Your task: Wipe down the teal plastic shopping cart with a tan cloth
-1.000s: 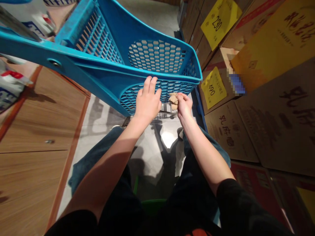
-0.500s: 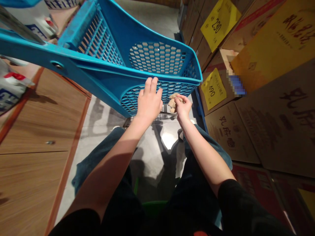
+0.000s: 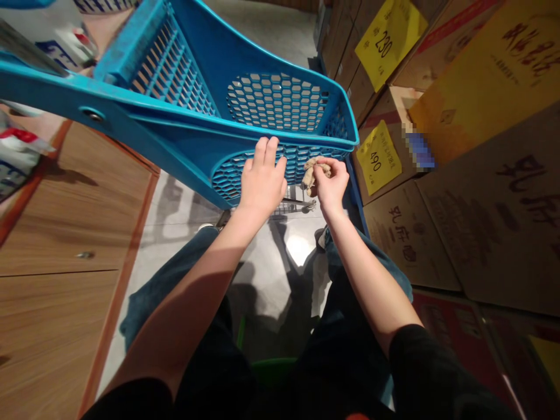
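Note:
A large blue plastic shopping basket (image 3: pixel 188 125) with mesh sides hangs or stands tilted in front of me. My left hand (image 3: pixel 263 178) lies on its near side, fingers spread over the mesh with the tips at the rim; nothing shows in its grasp. My right hand (image 3: pixel 332 182) is closed in a pinch on a crumpled tan rag (image 3: pixel 311 175), beside the right end of the mesh. Part of the rag is hidden by the fingers. Under the basket, a thin metal bar (image 3: pixel 300 202) of the frame shows between the hands.
Stacked cardboard boxes (image 3: pixel 420 239) with yellow price signs (image 3: pixel 380 157) stand close on the right. On the left is a wooden cabinet (image 3: pixel 65 216) with white bottles or jugs (image 3: pixel 15 154) on top. Grey floor (image 3: pixel 262 280) and a green seat edge (image 3: pixel 273 367) lie below me.
My right hand with the rag has moved slightly up and to the right, and the rag has turned in the fingers. My left hand stays on the basket's side.

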Available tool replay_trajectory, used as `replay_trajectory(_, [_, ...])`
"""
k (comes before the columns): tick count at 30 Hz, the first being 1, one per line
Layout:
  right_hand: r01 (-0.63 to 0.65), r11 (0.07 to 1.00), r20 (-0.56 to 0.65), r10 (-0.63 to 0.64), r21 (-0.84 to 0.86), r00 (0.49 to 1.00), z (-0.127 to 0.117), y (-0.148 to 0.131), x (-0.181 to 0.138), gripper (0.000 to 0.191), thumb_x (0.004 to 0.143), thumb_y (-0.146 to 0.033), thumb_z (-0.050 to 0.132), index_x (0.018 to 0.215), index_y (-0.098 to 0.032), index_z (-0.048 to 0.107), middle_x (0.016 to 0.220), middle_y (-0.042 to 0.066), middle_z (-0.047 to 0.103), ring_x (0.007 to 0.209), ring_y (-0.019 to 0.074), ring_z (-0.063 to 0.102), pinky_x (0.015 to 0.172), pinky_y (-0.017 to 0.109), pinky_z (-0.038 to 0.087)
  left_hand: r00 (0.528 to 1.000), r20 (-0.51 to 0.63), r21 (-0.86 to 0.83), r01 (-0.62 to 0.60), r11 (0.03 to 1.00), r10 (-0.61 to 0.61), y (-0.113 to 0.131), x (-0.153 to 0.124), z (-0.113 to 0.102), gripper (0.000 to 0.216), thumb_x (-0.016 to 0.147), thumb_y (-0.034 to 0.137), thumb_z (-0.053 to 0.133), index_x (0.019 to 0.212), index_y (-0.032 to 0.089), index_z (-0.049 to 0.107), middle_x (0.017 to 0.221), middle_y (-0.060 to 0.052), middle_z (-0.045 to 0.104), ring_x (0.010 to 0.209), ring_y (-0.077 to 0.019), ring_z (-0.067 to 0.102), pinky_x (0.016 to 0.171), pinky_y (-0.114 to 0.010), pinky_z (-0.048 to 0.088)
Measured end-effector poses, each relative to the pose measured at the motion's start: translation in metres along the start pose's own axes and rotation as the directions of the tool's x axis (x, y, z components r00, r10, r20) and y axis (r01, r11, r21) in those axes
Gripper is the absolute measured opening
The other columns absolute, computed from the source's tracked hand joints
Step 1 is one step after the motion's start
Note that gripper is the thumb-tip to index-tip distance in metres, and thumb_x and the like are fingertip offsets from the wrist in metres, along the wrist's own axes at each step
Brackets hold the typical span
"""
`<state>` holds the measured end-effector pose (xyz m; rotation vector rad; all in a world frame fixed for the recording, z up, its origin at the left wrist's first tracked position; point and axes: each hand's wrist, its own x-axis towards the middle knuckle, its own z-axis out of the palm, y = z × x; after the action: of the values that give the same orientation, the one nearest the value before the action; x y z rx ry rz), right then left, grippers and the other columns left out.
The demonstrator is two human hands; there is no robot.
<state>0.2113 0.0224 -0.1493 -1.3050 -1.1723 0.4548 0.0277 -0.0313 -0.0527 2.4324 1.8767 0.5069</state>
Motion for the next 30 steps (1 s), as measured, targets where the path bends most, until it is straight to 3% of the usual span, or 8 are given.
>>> replay_trajectory(4, [0.199, 0.980, 0.074, -0.198, -0.006, 0.977, -0.004, -0.020, 0.005, 0.009, 0.096, -0.021, 0.067, 0.099, -0.025, 0.074, 0.110, 0.005, 0.062, 0.111, 0.0223, 0.067, 0.104, 0.042, 0.060, 1.000, -0.011, 0.002, -0.004, 1.000, 0.004, 0.000, -0.001, 0.000, 0.053, 0.101, 0.019, 0.054, 0.153, 0.023, 0.063, 0.181, -0.011, 0.041, 0.170, -0.0419, 0.032, 0.128, -0.055, 0.048])
replay_trajectory(12, [0.080, 0.990, 0.060, -0.073, -0.119, 0.995, 0.020, 0.008, -0.025, 0.012, 0.088, -0.016, 0.061, 0.092, -0.023, 0.070, 0.100, 0.004, 0.058, 0.102, 0.0220, 0.063, 0.103, 0.041, 0.060, 0.999, -0.040, -0.005, -0.037, 0.999, 0.036, -0.005, -0.001, 0.002, 0.058, 0.099, 0.017, 0.052, 0.156, 0.022, 0.061, 0.180, -0.012, 0.044, 0.169, -0.0416, 0.035, 0.126, -0.055, 0.051])
replay_trajectory(19, [0.253, 0.967, 0.076, -0.250, -0.040, 0.965, -0.004, -0.019, 0.003, 0.010, 0.096, -0.021, 0.063, 0.100, -0.025, 0.071, 0.113, 0.006, 0.058, 0.115, 0.0231, 0.065, 0.106, 0.045, 0.060, 0.998, -0.054, -0.002, -0.035, 0.999, 0.035, -0.003, -0.002, 0.003, 0.052, 0.100, 0.017, 0.053, 0.151, 0.022, 0.064, 0.178, -0.012, 0.046, 0.168, -0.0396, 0.037, 0.126, -0.053, 0.051])
replay_trajectory(22, [0.206, 0.976, 0.038, -0.203, -0.077, 0.978, -0.003, -0.003, 0.002, 0.007, 0.093, -0.021, 0.063, 0.095, -0.024, 0.069, 0.107, 0.005, 0.058, 0.106, 0.0211, 0.066, 0.099, 0.041, 0.062, 0.998, -0.051, -0.005, -0.038, 0.999, 0.038, -0.004, -0.002, 0.002, 0.050, 0.099, 0.016, 0.054, 0.148, 0.022, 0.066, 0.179, -0.012, 0.045, 0.169, -0.0399, 0.037, 0.126, -0.053, 0.051])
replay_trajectory(27, [-0.049, 0.983, 0.042, 0.057, -0.180, 0.997, 0.010, 0.024, -0.018, 0.008, 0.081, -0.016, 0.063, 0.082, -0.023, 0.067, 0.089, 0.000, 0.057, 0.088, 0.0184, 0.063, 0.091, 0.037, 0.060, 0.997, -0.061, -0.014, -0.046, 0.999, 0.045, -0.003, -0.001, 0.002, 0.049, 0.099, 0.015, 0.053, 0.145, 0.021, 0.068, 0.178, -0.013, 0.046, 0.168, -0.0393, 0.038, 0.126, -0.053, 0.051])
replay_trajectory(30, [0.019, 0.989, 0.049, -0.012, -0.145, 0.999, 0.004, 0.007, -0.014, 0.009, 0.085, -0.018, 0.063, 0.088, -0.023, 0.070, 0.095, 0.002, 0.059, 0.095, 0.0202, 0.064, 0.096, 0.041, 0.059, 0.997, -0.060, -0.015, -0.041, 0.999, 0.040, -0.001, 0.000, 0.003, 0.050, 0.099, 0.015, 0.053, 0.147, 0.021, 0.066, 0.178, -0.013, 0.046, 0.168, -0.0392, 0.037, 0.125, -0.052, 0.052])
